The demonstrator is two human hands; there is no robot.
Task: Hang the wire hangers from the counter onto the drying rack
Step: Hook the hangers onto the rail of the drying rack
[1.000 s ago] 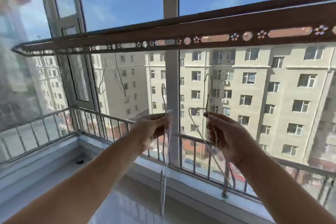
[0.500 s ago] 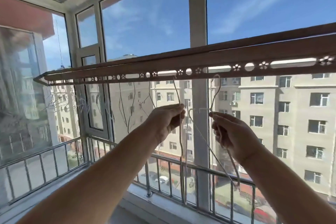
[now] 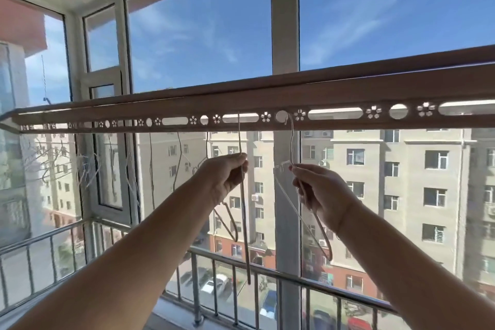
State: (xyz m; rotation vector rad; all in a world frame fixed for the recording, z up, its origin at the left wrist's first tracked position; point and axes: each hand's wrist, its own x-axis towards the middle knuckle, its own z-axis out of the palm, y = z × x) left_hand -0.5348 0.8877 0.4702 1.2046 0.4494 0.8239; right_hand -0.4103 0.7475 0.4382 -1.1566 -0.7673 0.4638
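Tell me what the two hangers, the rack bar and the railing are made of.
Left hanger and right hanger: thin pale wire, likely coated metal, bent into hooks. Rack bar: brownish, smooth, with punched flower cut-outs, probably painted metal. Railing: shiny grey tubes, apparently steel.

One wide-angle head-worn camera is looking forward and slightly upward, facing the near drying rack (image 3: 348, 94) and the balcony window (image 3: 201, 35) behind it.

left grip (image 3: 227, 178) bare | right grip (image 3: 322, 194) bare | forearms (image 3: 128, 257) bare, unclothed
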